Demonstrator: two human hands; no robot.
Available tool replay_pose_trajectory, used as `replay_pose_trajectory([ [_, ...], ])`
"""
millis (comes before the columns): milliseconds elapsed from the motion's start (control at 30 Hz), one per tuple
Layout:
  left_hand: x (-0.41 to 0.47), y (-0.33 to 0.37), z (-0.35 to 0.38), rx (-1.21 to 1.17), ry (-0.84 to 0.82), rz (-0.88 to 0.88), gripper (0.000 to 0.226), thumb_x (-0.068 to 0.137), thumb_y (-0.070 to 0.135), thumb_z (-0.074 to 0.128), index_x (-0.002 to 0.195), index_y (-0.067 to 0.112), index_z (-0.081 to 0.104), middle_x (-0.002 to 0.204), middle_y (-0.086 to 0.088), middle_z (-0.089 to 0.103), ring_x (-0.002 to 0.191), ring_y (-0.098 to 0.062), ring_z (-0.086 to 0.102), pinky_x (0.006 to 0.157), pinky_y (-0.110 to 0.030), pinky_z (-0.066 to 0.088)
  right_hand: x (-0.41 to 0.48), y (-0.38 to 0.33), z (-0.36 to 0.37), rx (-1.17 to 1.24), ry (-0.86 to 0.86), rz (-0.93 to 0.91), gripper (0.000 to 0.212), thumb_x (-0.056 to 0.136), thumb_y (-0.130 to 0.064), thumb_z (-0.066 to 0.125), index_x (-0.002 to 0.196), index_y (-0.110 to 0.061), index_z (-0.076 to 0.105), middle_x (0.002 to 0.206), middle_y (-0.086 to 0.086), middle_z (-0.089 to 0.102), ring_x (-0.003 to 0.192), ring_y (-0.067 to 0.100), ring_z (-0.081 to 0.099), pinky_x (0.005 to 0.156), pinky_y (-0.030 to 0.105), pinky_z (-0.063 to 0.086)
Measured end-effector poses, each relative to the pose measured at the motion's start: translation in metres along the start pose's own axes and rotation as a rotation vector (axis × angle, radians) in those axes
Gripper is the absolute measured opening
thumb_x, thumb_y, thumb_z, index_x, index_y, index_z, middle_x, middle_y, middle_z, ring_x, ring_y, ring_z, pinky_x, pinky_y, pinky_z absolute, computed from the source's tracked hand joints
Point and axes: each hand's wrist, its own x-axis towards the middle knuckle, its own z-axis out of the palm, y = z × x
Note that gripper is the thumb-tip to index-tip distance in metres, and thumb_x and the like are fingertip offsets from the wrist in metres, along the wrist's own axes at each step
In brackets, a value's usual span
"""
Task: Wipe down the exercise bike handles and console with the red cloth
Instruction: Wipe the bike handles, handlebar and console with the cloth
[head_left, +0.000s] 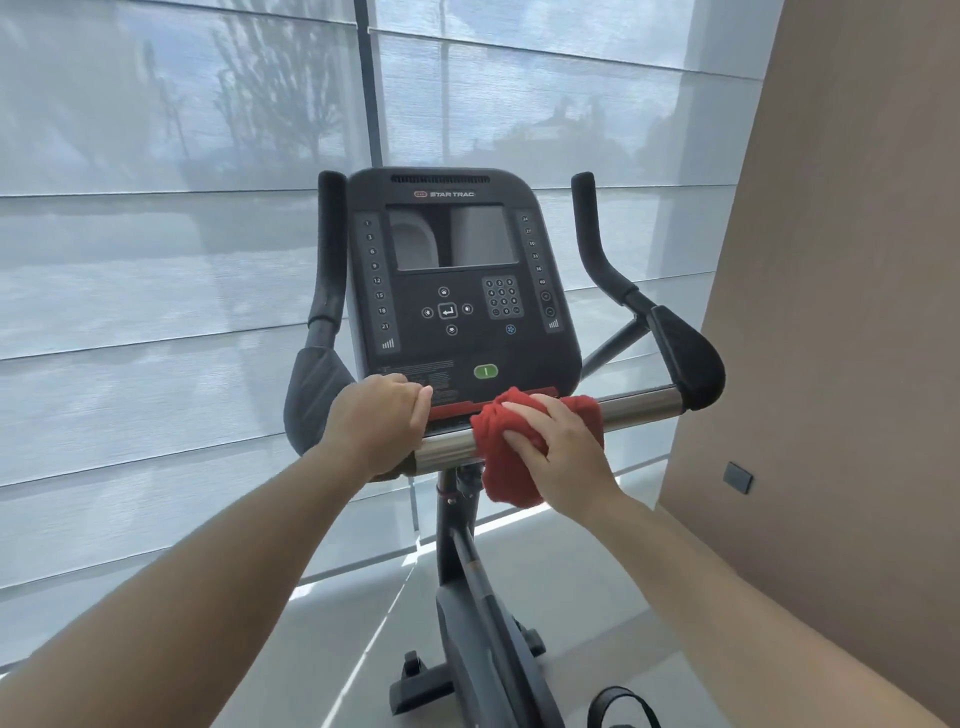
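At 6 o'clock below console (457, 280), right hand (569, 452) presses bunched red cloth (506, 457) onto chrome handlebar (639, 408), fingers closed on it. Left hand (382, 421) gripping the bar at 9 o'clock of the cloth.

right hand (558, 457) pressing red cloth (506, 467) onto chrome bar (639, 408) below console (457, 280); left hand (382, 418) gripping bar left of cloth.
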Motion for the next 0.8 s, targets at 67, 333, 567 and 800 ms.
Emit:
replay_pose_trajectory([
  [67,-0.013,-0.016,0.002,0.003,0.014,0.095,0.058,0.093,0.035,0.018,0.072,0.015,0.068,0.077,0.0,0.064,0.072,-0.021,0.054,0.071,-0.036,0.046,-0.001,-0.013,0.011,-0.011,-0.003,-0.017,0.035,0.092,-0.041,0.048,0.123,-0.028,0.057,0.129,-0.005,0.052,0.12,0.016,0.043,0.107,0.033,0.032],
  [333,-0.019,-0.019,0.011,0.022,0.032,0.16,0.049,0.088,0.036,0.008,0.056,0.022,0.042,0.058,0.006,0.051,0.065,-0.017,0.043,0.079,-0.036,0.043,0.01,-0.022,0.006,-0.057,-0.017,0.105,0.031,0.093,-0.042,0.045,0.118,-0.029,0.058,0.122,-0.007,0.056,0.114,0.016,0.05,0.1,0.033,0.04],
  [567,-0.021,-0.019,0.01,-0.013,0.061,0.146,0.045,0.088,0.035,0.015,0.054,0.023,0.041,0.056,0.009,0.045,0.069,-0.018,0.043,0.077,-0.035,0.043,0.012,-0.024,0.0,-0.151,-0.131,0.069,0.037,0.093,-0.048,0.04,0.122,-0.031,0.055,0.121,-0.007,0.055,0.113,0.015,0.05,0.093,0.036,0.045],
  [800,-0.019,-0.02,0.014,-0.012,0.062,0.128,0.043,0.09,0.032,0.02,0.053,0.023,0.04,0.055,0.009,0.044,0.068,-0.016,0.039,0.081,-0.035,0.043,0.009,-0.024,0.008,-0.139,-0.051,0.066,0.038,0.094,-0.043,0.042,0.121,-0.022,0.057,0.123,-0.003,0.055,0.114,0.018,0.049,0.1,0.033,0.039],
])
